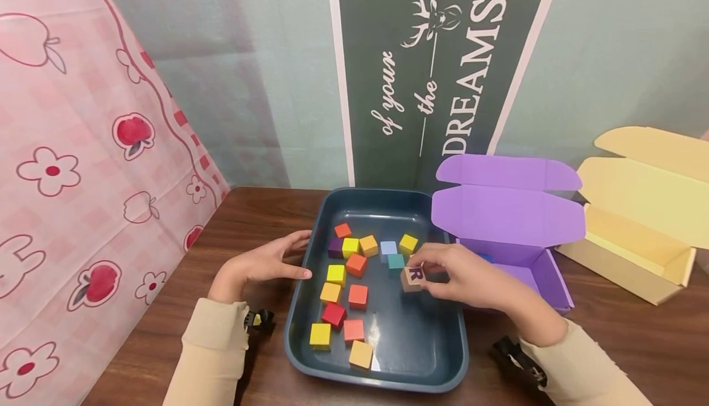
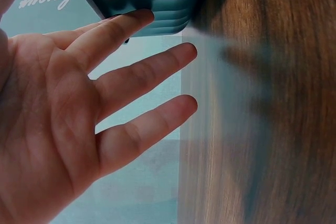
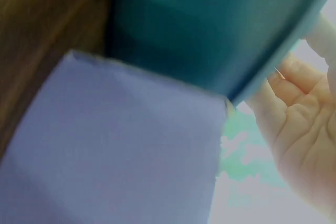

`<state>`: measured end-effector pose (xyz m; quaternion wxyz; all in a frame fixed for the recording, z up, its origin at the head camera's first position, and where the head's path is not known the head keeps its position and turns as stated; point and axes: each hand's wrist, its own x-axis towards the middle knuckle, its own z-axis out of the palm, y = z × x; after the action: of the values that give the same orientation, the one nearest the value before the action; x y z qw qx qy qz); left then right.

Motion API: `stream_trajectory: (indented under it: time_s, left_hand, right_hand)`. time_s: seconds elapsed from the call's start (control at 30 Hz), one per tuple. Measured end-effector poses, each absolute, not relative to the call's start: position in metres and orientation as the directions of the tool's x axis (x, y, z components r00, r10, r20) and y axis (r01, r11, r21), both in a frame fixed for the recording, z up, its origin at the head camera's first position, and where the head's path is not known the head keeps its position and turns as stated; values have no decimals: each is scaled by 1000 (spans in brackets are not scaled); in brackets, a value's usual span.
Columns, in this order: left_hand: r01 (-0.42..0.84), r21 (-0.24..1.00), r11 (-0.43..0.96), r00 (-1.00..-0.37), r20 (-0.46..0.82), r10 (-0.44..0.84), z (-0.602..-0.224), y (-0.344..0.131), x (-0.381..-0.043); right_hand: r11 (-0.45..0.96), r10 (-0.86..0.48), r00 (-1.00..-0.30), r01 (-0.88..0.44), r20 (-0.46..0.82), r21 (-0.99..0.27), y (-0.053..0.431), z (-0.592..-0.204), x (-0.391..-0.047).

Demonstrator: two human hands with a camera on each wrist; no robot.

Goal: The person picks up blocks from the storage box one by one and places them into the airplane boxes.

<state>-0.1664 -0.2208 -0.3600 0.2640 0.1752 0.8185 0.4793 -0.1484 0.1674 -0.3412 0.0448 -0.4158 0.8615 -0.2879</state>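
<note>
My right hand (image 1: 462, 274) pinches a wooden block (image 1: 412, 278) marked with a dark letter R, over the right half of the dark blue tray (image 1: 410, 357). A teal block (image 1: 396, 262), a light blue block (image 1: 388, 250) and a yellow block (image 1: 408, 243) lie just beyond it. At the tray's left wall is my left hand (image 1: 266, 264), fingers extended and holding nothing. In the left wrist view its fingers (image 2: 147, 74) are spread, one fingertip at the tray's outer side. The right wrist view shows the right hand (image 3: 299, 124) beyond the tray wall; the block is hidden there.
Several red, orange and yellow blocks lie in the tray's left half, among them a red block (image 1: 334, 315) and a purple block (image 1: 335, 247). An open purple box (image 1: 506, 218) stands right of the tray, with something blue inside. Beyond it is an open yellow box (image 1: 626, 252).
</note>
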Motion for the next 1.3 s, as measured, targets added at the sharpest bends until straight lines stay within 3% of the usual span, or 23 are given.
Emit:
stream_trajectory:
  time_s: [0.2, 0.5, 0.83, 1.1, 1.3]
  left_hand:
    - [28, 876, 481, -800, -269, 536, -359, -222, -166]
    - [15, 882, 471, -802, -271, 533, -360, -222, -164]
    - [27, 883, 469, -797, -263, 543, -361, -223, -166]
    - [33, 881, 472, -797, -262, 544, -361, -223, -166]
    - [37, 882, 469, -797, -257, 547, -361, -223, -167]
  right_hand:
    - [473, -714, -671, -673, 200, -569, 183, -333, -147]
    - [499, -683, -670, -720, 293, -482, 206, -325, -144]
    - [552, -633, -721, -675, 281, -490, 239, -318, -143]
    - [569, -616, -710, -701, 342, -430, 271, -324, -149]
    - [605, -608, -732, -677, 306, -418, 296, -331, -154]
